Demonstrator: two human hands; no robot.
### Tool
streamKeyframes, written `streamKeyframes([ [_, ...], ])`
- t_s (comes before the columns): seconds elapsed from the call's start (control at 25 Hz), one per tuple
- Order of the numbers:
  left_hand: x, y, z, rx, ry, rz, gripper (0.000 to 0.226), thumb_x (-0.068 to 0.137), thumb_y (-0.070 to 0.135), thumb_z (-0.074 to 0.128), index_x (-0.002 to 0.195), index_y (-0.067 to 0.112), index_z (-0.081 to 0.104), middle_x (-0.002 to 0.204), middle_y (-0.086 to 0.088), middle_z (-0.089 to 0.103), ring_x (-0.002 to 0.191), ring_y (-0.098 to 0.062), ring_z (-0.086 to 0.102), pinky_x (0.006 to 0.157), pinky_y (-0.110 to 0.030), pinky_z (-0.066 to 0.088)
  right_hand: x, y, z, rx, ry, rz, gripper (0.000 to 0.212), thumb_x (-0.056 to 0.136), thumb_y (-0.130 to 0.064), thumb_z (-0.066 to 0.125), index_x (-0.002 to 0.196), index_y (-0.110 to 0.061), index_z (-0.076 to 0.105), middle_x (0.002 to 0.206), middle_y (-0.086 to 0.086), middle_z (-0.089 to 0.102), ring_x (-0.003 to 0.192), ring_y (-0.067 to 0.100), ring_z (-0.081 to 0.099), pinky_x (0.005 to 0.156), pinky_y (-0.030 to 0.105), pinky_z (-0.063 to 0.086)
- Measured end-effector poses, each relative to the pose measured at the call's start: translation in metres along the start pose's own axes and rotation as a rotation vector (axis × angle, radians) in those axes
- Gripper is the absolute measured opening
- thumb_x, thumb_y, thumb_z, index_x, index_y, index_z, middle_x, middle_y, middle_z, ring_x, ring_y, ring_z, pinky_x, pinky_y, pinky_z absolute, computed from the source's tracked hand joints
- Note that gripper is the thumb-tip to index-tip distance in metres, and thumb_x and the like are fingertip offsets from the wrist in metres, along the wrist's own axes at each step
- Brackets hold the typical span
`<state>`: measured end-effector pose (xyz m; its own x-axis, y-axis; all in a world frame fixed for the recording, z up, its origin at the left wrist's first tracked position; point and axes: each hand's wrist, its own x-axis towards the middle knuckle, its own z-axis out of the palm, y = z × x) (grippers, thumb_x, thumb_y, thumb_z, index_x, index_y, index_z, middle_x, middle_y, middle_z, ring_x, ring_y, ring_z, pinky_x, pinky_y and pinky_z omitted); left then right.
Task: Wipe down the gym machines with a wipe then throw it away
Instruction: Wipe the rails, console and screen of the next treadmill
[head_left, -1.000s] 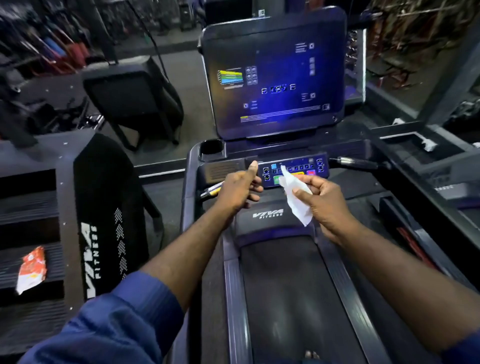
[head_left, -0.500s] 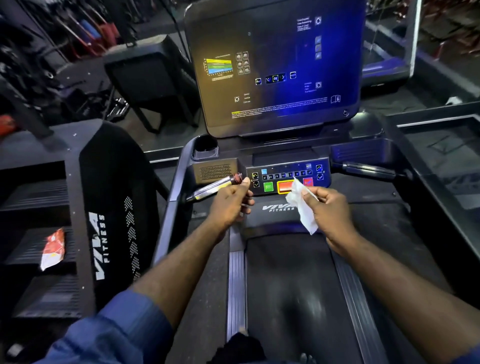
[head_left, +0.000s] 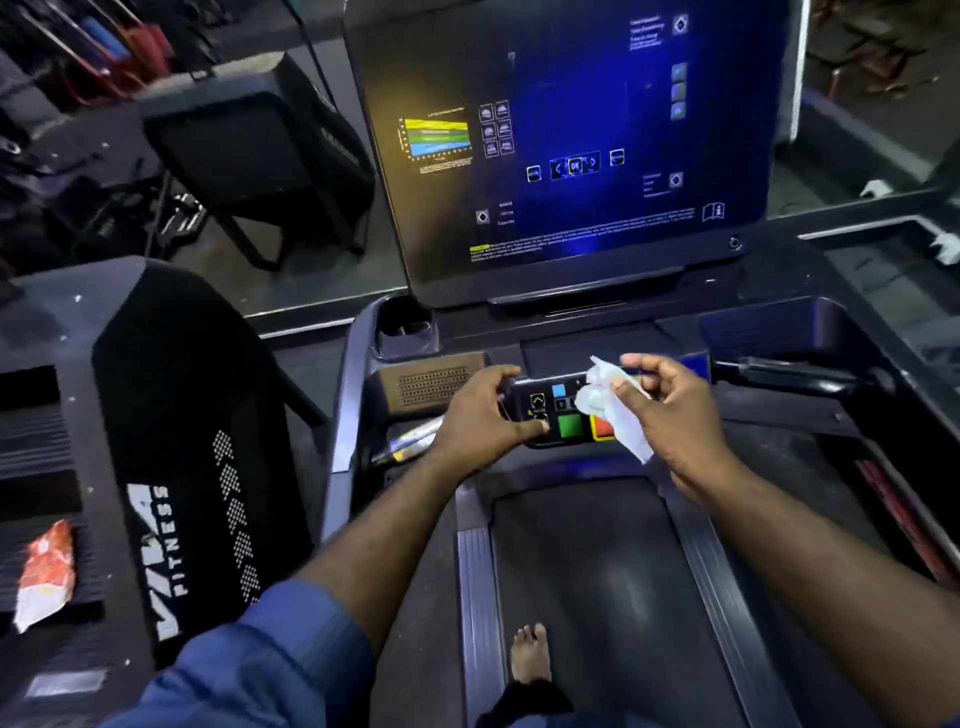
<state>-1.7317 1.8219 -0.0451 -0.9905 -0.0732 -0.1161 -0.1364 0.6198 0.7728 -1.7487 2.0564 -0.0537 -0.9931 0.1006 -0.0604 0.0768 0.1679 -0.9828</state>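
Observation:
I stand on a dark treadmill with a large lit screen (head_left: 571, 156) and a small button panel (head_left: 563, 423) under it. My right hand (head_left: 680, 421) pinches a crumpled white wipe (head_left: 605, 402) and holds it against the right part of the panel, over the orange button. My left hand (head_left: 478, 415) grips the panel's left end, fingers on top and thumb below. The panel's right half is hidden by the wipe and my right hand.
The treadmill belt (head_left: 597, 597) runs below, with a bare foot (head_left: 530, 654) on it. A black handle (head_left: 789, 374) sticks out right of the panel, a cup holder (head_left: 405, 327) sits at its upper left. An orange packet (head_left: 47, 571) lies on the neighbouring machine (head_left: 197, 441).
I have stepped closer to the console. My left hand moved right onto the panel's left end, and my right hand brought the wipe up onto the buttons.

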Motion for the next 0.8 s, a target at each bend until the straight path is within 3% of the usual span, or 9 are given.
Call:
streamKeyframes([
  [0.16, 0.037, -0.02, -0.004, 0.33, -0.212, 0.167, 0.127, 0.063, 0.052, 0.098, 0.164, 0.018, 0.03, 0.171, -0.002, 0.03, 0.156, -0.019, 0.027, 0.129, -0.039, 0.025, 0.017, 0.001, 0.026, -0.047, 0.109, -0.003, 0.01, 0.089, -0.028, 0.079, 0.097, -0.029, 0.075, 0.093, -0.005, 0.078, 0.086, 0.016, 0.074, 0.084, 0.047, 0.062],
  [0.24, 0.052, -0.033, -0.001, 0.466, -0.295, 0.24, 0.142, 0.059, 0.061, 0.096, 0.168, 0.018, 0.016, 0.176, -0.002, 0.011, 0.161, -0.019, 0.012, 0.131, -0.038, 0.016, 0.02, 0.009, 0.031, -0.071, 0.165, 0.027, 0.01, 0.085, -0.036, 0.078, 0.094, -0.032, 0.076, 0.09, -0.007, 0.078, 0.086, 0.018, 0.075, 0.083, 0.05, 0.061],
  [0.32, 0.065, -0.042, 0.004, 0.602, -0.361, 0.345, 0.151, 0.056, 0.069, 0.094, 0.169, 0.017, 0.008, 0.177, -0.003, 0.0, 0.163, -0.021, 0.004, 0.132, -0.041, 0.012, 0.024, 0.012, 0.032, -0.083, 0.238, 0.053, 0.006, 0.087, -0.031, 0.078, 0.093, -0.029, 0.076, 0.089, -0.008, 0.078, 0.086, 0.017, 0.075, 0.083, 0.05, 0.06],
  [0.52, 0.087, -0.046, 0.011, 0.642, -0.421, 0.413, 0.14, 0.06, 0.069, 0.092, 0.167, 0.021, 0.015, 0.176, 0.001, 0.009, 0.162, -0.018, 0.002, 0.131, -0.053, 0.011, 0.039, 0.008, 0.034, -0.19, 0.324, -0.016, 0.004, 0.09, -0.027, 0.076, 0.094, -0.026, 0.075, 0.096, -0.006, 0.076, 0.087, 0.014, 0.071, 0.085, 0.037, 0.057],
  [0.68, 0.09, -0.061, 0.015, 0.578, -0.381, 0.446, 0.135, 0.06, 0.075, 0.089, 0.164, 0.021, 0.021, 0.173, 0.002, 0.015, 0.16, -0.013, 0.004, 0.132, -0.053, 0.009, 0.038, 0.017, 0.039, -0.268, 0.422, -0.226, 0.006, 0.09, -0.02, 0.078, 0.096, -0.02, 0.078, 0.108, -0.005, 0.071, 0.096, 0.009, 0.067, 0.087, 0.007, 0.044],
  [0.8, 0.091, -0.07, 0.02, 0.585, -0.318, 0.481, 0.139, 0.054, 0.08, 0.087, 0.161, 0.02, 0.023, 0.169, -0.001, 0.023, 0.159, -0.018, 0.014, 0.13, -0.053, 0.017, 0.029, 0.031, 0.056, -0.25, 0.435, -0.406, 0.012, 0.089, -0.005, 0.079, 0.101, -0.005, 0.08, 0.119, 0.004, 0.07, 0.103, 0.012, 0.069, 0.092, 0.008, 0.048],
])
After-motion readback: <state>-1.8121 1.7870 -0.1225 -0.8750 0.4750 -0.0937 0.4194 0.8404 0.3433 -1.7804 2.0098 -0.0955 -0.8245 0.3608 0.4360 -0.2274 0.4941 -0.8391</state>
